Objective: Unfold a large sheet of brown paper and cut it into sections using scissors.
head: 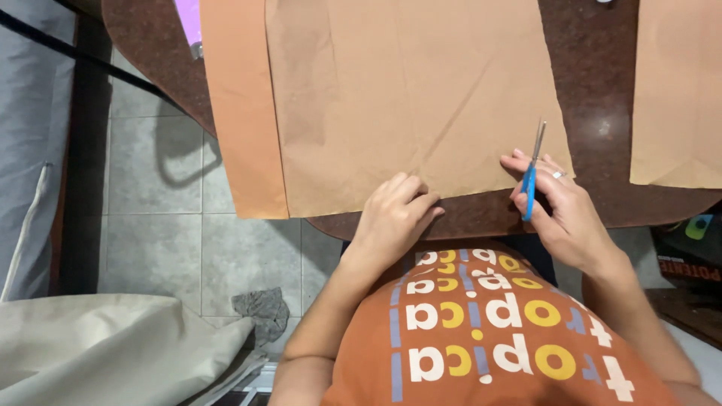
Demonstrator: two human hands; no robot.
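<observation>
A large sheet of brown paper (406, 98) lies on a dark brown stone table (594, 83), on top of an orange sheet (237, 105) that sticks out at its left. My left hand (392, 214) rests on the near edge of the brown sheet, fingers curled and pressing it down. My right hand (560, 207) holds a pair of blue-handled scissors (532, 169) at the sheet's near right corner. The blades point away from me and look closed.
Another brown sheet (677, 90) lies at the table's right. A purple object (188, 19) sits at the far left of the table. Below the table are grey floor tiles (158, 248), a grey rag (261, 310) and beige cloth (113, 349).
</observation>
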